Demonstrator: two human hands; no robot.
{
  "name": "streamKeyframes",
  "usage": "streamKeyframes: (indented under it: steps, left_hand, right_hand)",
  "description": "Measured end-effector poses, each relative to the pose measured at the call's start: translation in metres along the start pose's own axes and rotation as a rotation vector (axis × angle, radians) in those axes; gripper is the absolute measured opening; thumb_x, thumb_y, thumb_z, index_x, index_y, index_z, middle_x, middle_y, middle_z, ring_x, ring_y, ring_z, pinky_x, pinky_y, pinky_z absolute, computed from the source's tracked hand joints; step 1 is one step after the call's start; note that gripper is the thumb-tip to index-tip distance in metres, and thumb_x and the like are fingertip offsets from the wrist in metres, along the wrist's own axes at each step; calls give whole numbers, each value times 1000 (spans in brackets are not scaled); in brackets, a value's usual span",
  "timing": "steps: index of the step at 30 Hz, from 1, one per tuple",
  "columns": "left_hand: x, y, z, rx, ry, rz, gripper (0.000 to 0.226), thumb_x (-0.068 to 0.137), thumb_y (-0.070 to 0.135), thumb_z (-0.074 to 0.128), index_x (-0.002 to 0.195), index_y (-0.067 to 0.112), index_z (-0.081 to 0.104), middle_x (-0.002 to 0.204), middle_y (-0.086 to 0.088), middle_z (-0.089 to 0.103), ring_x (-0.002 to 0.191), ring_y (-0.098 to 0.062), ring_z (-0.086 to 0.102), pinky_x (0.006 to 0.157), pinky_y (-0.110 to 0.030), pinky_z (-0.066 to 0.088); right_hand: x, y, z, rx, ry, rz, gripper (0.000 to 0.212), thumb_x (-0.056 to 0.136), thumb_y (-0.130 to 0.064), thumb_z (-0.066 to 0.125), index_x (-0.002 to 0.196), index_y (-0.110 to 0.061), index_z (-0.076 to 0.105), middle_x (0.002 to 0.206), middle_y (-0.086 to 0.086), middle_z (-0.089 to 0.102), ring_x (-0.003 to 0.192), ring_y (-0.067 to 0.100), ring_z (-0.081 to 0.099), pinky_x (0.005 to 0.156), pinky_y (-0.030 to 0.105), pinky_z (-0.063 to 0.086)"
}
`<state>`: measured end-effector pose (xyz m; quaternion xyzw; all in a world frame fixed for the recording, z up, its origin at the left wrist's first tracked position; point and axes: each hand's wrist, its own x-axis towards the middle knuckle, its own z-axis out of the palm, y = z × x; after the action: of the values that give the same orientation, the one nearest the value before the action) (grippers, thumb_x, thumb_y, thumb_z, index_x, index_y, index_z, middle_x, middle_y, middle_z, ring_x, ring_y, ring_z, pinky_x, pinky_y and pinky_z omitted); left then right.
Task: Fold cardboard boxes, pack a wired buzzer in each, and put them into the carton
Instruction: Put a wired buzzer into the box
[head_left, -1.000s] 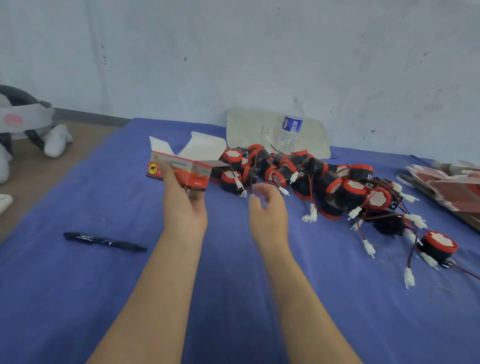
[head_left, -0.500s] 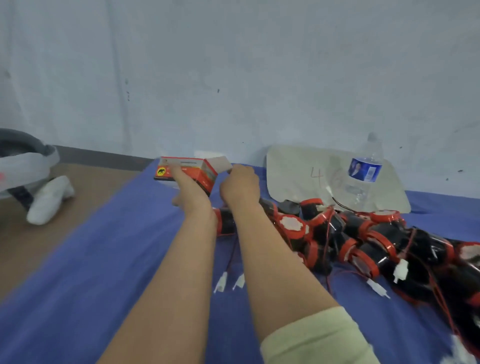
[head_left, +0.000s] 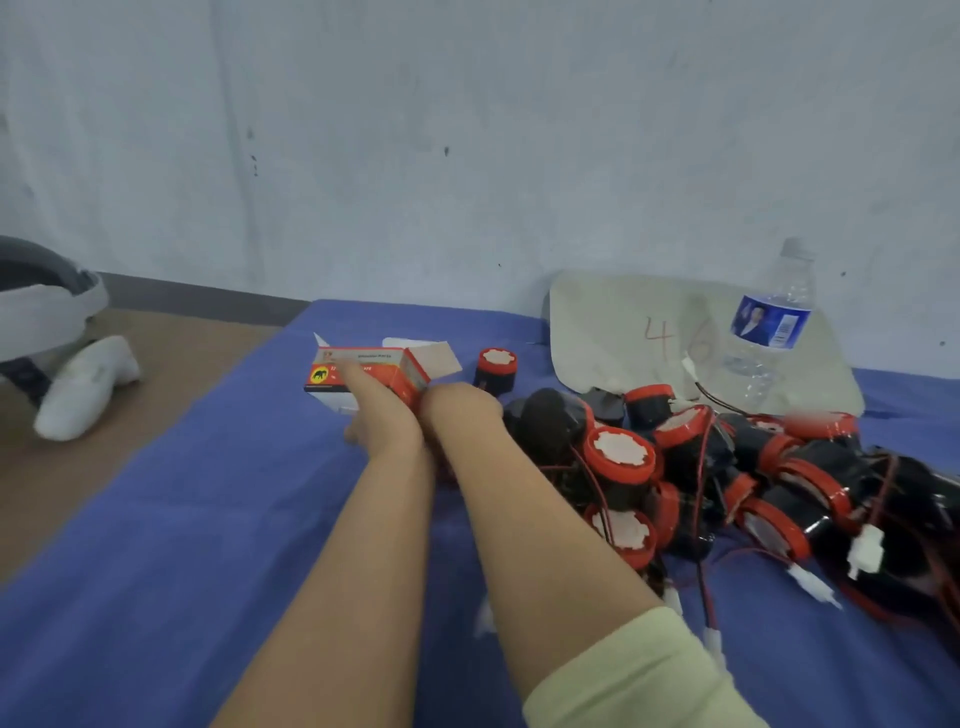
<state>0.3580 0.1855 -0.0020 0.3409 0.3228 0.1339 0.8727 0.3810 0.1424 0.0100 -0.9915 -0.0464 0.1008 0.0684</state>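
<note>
**One Box in Hand Beside a Heap of Buzzers**

One small cardboard box (head_left: 374, 357), red and white with a yellow elephant badge on its front, sits low at the far side of the blue cloth (head_left: 156, 545), just left of a single buzzer (head_left: 497, 370) standing on its own. Two bare forearms reach out to it side by side, wrists touching. The left hand (head_left: 384, 415) grasps the box, thumb laid across the printed front and fingers out of sight beneath. The right hand (head_left: 460, 408) is tucked against the box's right end, where one plain brown flap stands open; its fingers are hidden behind its own back, so whether it pinches anything cannot be told. One pale yellow sleeve (head_left: 639, 675) shows on the right arm.

To the right lies the pile of buzzers (head_left: 621, 452), a dozen or so (tangled too tightly for an exact count): squat black cylinders with red rims and white toothed faces, trailing thin red and black wires that end in white plastic plugs (head_left: 865, 551). Behind them, one clear plastic water bottle (head_left: 771, 325) with a blue label stands before one beige card (head_left: 613, 322) with rounded corners, propped at the rough grey wall (head_left: 467, 130) and marked "46" in faint red. Off the cloth, on the brown floor (head_left: 182, 353), rests one smooth white object (head_left: 85, 389), blurred.
</note>
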Motion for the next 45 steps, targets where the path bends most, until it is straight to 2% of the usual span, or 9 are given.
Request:
streamKeyframes:
  steps: [6, 16, 21, 25, 29, 32, 38, 41, 45]
  left_hand:
    - [-26, 8, -21, -23, -168, -55, 67, 87, 62, 45, 134, 15, 48, 123, -10, 62, 111, -27, 60, 100, -43, 47]
    - [-92, 30, -78, 88, -192, 15, 47, 90, 61, 41, 117, 25, 56, 112, 2, 63, 106, -14, 56, 99, -33, 40]
    - [-131, 26, -102, 38, -266, -57, 37, 91, 61, 41, 92, 28, 59, 87, 4, 59, 73, -9, 49, 59, -21, 37]
    - [-165, 18, -123, -63, -355, -75, 42, 93, 55, 47, 108, 17, 58, 90, -1, 62, 78, -12, 59, 64, -25, 50]
    - [-196, 15, -150, -47, -442, -52, 31, 90, 44, 60, 104, 16, 63, 95, -2, 67, 87, -13, 65, 71, -27, 54]
    - [-221, 9, -170, 18, -504, 24, 40, 90, 26, 64, 126, 13, 55, 116, -5, 67, 92, -14, 68, 83, -31, 55]
    - [-254, -9, -200, 74, -600, -9, 25, 95, 32, 54, 118, 26, 60, 108, 7, 67, 101, -10, 62, 88, -28, 44]
    - [-259, -24, -208, 39, -571, 0, 18, 96, 41, 49, 94, 33, 65, 88, 10, 65, 82, -7, 57, 73, -23, 42]
    - [-248, -34, -218, 101, -666, 148, 21, 94, 24, 56, 86, 24, 76, 89, 9, 71, 85, -7, 64, 78, -21, 51]
  right_hand:
    - [-70, 14, 9, -100, -61, -43, 29, 93, -13, 53, 121, -6, 59, 123, 12, 60, 109, 30, 57, 78, 37, 41]
    - [-222, 56, 23, -357, -126, -214, 23, 94, -26, 51, 77, -11, 47, 87, 5, 56, 81, 26, 54, 67, 31, 36]
    - [-235, 52, 40, -147, 215, 19, 19, 97, -26, 51, 108, -12, 56, 110, 7, 62, 101, 28, 61, 75, 31, 38]
    - [-255, 42, 55, -256, 112, 26, 28, 91, -16, 60, 116, -8, 53, 117, 9, 62, 113, 30, 56, 107, 43, 34]
    - [-299, 56, 59, -319, 86, -3, 21, 92, -9, 50, 110, -12, 59, 115, 8, 63, 112, 28, 56, 104, 40, 28]
    - [-340, 82, 59, -375, 94, 39, 25, 91, -10, 48, 111, -14, 61, 119, 6, 62, 114, 27, 56, 102, 39, 29]
    - [-400, 129, 58, -124, 77, 229, 18, 90, -23, 52, 104, -13, 57, 106, 7, 62, 100, 28, 58, 85, 33, 41]
    - [-409, 126, 68, 178, 334, 176, 29, 89, -46, 55, 89, -17, 57, 86, -2, 61, 89, 24, 60, 80, 33, 47]
    - [-386, 88, 94, 318, 473, -28, 72, 88, -57, 55, 144, -14, 37, 138, 3, 47, 126, 25, 42, 101, 35, 38]
